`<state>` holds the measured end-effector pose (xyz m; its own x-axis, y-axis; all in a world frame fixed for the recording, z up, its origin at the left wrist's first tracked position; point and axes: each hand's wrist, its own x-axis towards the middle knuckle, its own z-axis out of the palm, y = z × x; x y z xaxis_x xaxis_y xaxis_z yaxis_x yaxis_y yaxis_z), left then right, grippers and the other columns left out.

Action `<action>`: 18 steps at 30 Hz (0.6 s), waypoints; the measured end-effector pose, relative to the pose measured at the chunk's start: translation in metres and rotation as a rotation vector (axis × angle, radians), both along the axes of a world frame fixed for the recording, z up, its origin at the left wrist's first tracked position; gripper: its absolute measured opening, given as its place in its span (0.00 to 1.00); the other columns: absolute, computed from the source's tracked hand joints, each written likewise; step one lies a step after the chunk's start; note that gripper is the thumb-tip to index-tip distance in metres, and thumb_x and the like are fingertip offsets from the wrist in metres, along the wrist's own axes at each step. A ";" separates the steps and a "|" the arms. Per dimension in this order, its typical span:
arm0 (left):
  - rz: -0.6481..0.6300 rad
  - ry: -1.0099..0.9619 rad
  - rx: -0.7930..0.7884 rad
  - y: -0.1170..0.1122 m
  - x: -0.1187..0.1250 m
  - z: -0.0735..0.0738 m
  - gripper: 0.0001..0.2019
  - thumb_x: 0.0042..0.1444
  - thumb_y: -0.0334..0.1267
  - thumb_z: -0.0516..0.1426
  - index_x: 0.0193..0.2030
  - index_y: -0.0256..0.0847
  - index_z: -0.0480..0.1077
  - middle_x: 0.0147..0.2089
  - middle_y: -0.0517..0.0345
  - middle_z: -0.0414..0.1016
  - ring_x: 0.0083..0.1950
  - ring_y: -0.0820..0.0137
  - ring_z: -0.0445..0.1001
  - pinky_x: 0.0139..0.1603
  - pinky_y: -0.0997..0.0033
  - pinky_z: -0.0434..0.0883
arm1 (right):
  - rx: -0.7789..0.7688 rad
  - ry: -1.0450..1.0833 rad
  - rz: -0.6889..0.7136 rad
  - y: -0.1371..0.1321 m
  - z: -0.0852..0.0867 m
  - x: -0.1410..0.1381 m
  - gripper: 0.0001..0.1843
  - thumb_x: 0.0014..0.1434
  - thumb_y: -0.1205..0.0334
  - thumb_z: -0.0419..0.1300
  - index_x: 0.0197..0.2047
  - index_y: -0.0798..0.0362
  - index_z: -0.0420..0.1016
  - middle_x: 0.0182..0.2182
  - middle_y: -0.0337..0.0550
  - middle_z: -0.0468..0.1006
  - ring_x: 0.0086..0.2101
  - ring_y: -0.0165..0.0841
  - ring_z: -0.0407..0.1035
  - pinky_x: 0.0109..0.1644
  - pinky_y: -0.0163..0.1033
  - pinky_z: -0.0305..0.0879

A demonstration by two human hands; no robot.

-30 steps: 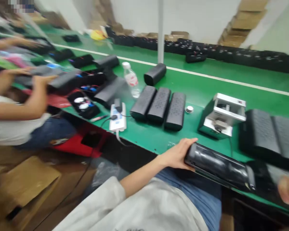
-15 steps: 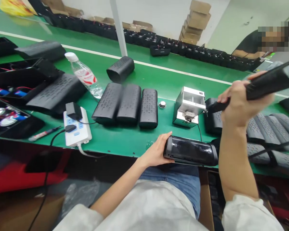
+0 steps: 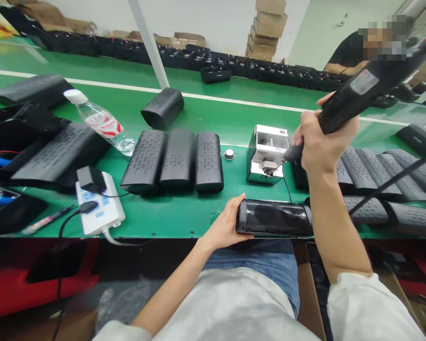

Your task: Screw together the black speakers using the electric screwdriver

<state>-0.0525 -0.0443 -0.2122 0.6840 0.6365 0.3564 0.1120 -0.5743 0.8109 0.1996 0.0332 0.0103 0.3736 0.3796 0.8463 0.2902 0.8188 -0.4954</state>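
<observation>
My left hand (image 3: 227, 222) grips the left end of a black speaker (image 3: 273, 219), which lies on its side at the table's front edge. High on the right, my right hand (image 3: 326, 137) is wrapped round a black electric screwdriver (image 3: 355, 94) with a white label. Its bit points down and left, at the front of a silver screw feeder (image 3: 268, 154); I cannot tell whether it touches the outlet. Left of the feeder sits a small round silver part (image 3: 229, 154). Three black perforated speaker housings (image 3: 177, 161) stand side by side further left.
A power strip (image 3: 102, 203), a marker pen (image 3: 48, 220) and a tilted water bottle (image 3: 101, 121) are on the left. More grey-black housings (image 3: 369, 175) lie at right, under the screwdriver's cable. Another person (image 3: 344, 52) is at the back right.
My right hand has brought the screwdriver left, its bit now at the screw feeder's front. The left hand still grips the speaker. The view has shifted a little to the right.
</observation>
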 end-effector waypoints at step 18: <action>0.015 0.012 0.031 0.001 -0.001 -0.001 0.74 0.53 0.41 0.84 0.89 0.61 0.34 0.83 0.41 0.57 0.83 0.44 0.64 0.87 0.33 0.69 | -0.027 -0.010 0.028 -0.031 -0.001 0.008 0.16 0.61 0.74 0.68 0.49 0.49 0.79 0.23 0.29 0.69 0.16 0.29 0.64 0.15 0.37 0.57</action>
